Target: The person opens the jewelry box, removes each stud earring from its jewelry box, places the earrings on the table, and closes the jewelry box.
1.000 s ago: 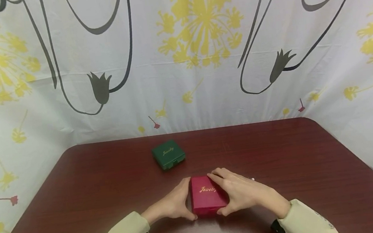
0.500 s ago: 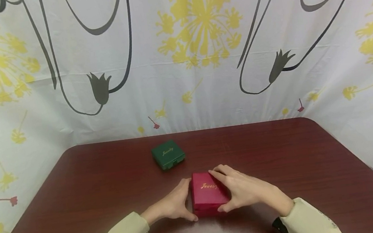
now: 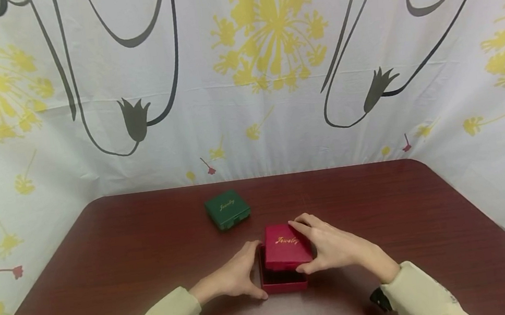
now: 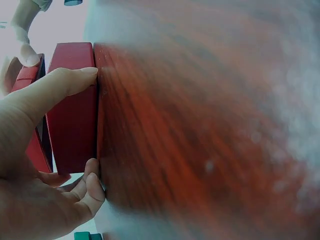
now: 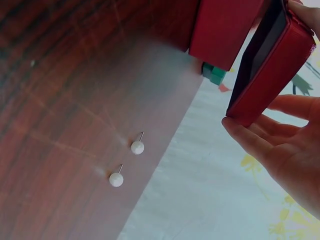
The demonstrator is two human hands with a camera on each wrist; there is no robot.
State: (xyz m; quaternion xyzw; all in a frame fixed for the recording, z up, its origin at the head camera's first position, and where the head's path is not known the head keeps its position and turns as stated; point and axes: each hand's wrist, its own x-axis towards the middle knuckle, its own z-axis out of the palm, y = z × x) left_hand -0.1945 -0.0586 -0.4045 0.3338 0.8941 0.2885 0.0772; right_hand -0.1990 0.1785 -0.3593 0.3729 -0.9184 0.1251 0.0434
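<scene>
A red jewelry box stands on the table with its lid [image 3: 284, 253] off the base [image 3: 284, 286]. My left hand [image 3: 233, 276] grips the base at its left side, thumb at the near wall and fingers at the far one. The lid, lettered "Jewelry" in gold, is raised over the back right of the base, and my right hand [image 3: 336, 248] holds it by its near and far edges. A dark interior shows in the gap between them. In the right wrist view two pearl stud earrings, one [image 5: 137, 147] beside the other [image 5: 116, 179], lie on the tabletop.
A closed green jewelry box [image 3: 228, 209] sits on the dark red wooden table [image 3: 149, 243], behind and left of the red one. A white curtain [image 3: 242, 74] with yellow and grey flower prints hangs past the table's far edge.
My right hand has lifted the lid off the red box and shifted it back and to the right. The left hand has stayed in place on the base.
</scene>
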